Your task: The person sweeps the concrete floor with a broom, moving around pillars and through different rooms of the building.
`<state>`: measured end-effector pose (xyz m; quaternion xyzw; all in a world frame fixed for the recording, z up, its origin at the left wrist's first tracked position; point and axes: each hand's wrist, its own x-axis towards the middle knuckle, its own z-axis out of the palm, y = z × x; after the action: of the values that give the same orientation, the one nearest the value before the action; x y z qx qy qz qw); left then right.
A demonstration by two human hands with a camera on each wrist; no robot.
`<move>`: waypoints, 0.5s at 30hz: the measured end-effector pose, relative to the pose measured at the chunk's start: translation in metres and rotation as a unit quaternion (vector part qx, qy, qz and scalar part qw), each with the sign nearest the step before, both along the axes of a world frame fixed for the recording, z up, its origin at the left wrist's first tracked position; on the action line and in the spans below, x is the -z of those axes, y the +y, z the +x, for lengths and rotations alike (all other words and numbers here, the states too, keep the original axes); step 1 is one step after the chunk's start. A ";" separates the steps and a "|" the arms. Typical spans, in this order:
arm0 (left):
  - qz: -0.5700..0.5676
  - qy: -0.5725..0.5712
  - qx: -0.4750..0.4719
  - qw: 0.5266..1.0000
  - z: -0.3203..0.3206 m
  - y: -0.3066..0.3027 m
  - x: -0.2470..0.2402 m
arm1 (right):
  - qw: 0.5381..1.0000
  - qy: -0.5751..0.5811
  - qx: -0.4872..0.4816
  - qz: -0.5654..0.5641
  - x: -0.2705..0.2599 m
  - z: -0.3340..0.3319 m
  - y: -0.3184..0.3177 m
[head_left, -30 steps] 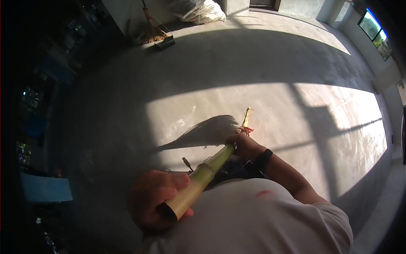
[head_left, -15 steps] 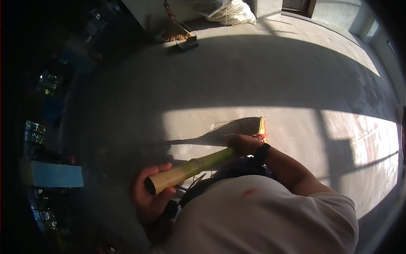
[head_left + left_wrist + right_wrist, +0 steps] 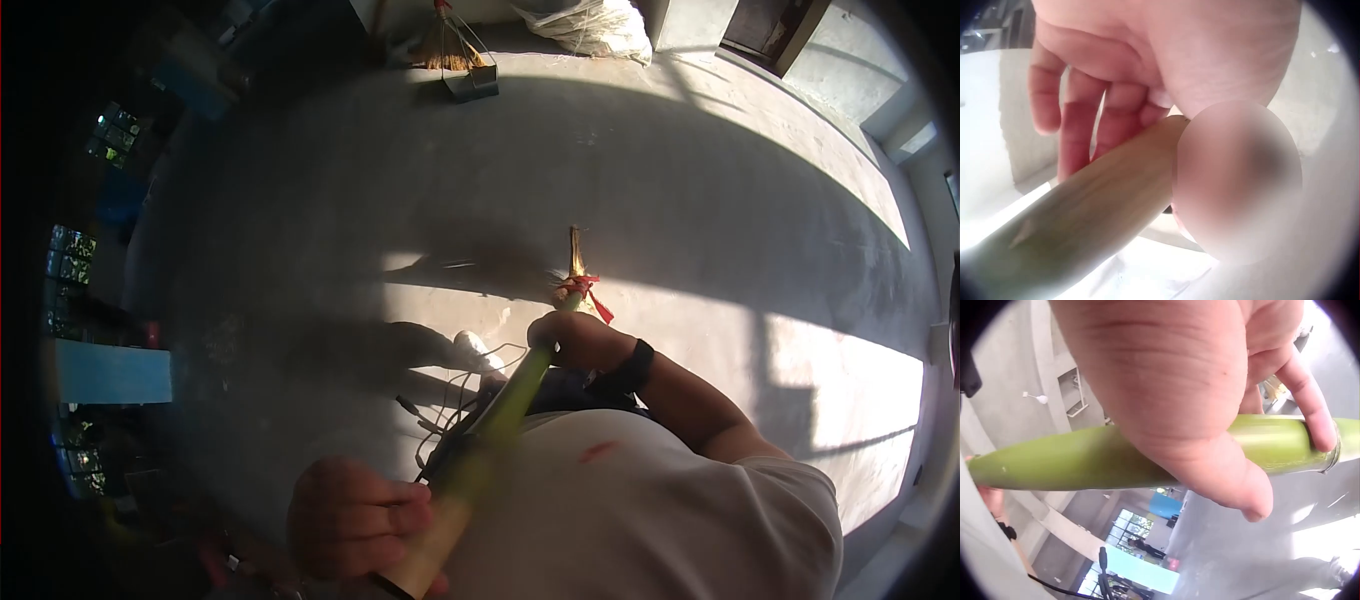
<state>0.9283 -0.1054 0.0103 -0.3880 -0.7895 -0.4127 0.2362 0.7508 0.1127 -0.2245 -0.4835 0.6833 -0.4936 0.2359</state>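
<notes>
A broom with a thick green bamboo handle (image 3: pixel 510 400) slants across the front of my body in the head view. Red strips (image 3: pixel 583 285) are tied round its far part, and a narrow straw-coloured piece (image 3: pixel 575 250) sticks out beyond them. My left hand (image 3: pixel 360 520) holds the near, yellowish end of the handle; in the left wrist view its fingers (image 3: pixel 1079 125) lie along one side of the bamboo, the thumb side being blurred. Farther along, just short of the red strips, my right hand (image 3: pixel 585 340) grips the handle, thumb and fingers (image 3: pixel 1310 406) on opposite sides of it.
By the far wall stand another broom (image 3: pixel 440 50) and a dustpan (image 3: pixel 470 84), beside a whitish plastic bundle (image 3: pixel 590 30). Black cables (image 3: pixel 430 430) hang near my waist. A light-coloured shoe (image 3: pixel 475 352) shows on the sunlit concrete floor. A blue panel (image 3: pixel 113 373) stands at left.
The handle's near end first swung up and left, then came down towards my body with my left hand. The far end dipped, then rose again. Both hands stay on the broom.
</notes>
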 end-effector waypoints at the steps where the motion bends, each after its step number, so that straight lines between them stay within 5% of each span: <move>1: 0.000 -0.008 -0.024 1.000 -0.010 -0.016 0.010 | 1.000 0.004 -0.003 0.016 0.007 -0.013 -0.008; 6: 0.060 -0.103 -0.104 0.987 -0.058 -0.100 0.062 | 0.983 0.093 -0.016 0.155 0.047 -0.074 -0.065; 10: 0.052 -0.119 -0.137 0.982 -0.106 -0.167 0.049 | 0.982 0.083 -0.064 0.154 0.034 -0.119 -0.143; 14: 0.151 -0.091 0.022 0.984 -0.147 -0.225 0.031 | 0.995 0.058 -0.023 0.077 0.041 -0.140 -0.228; 15: 0.159 -0.099 0.077 0.979 -0.158 -0.242 0.028 | 0.990 0.064 0.007 0.129 0.038 -0.143 -0.246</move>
<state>0.7699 -0.3470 -0.0176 -0.3622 -0.7007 -0.5868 0.1828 0.6077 -0.1335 -0.2627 -0.4746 0.7586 -0.3710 0.2484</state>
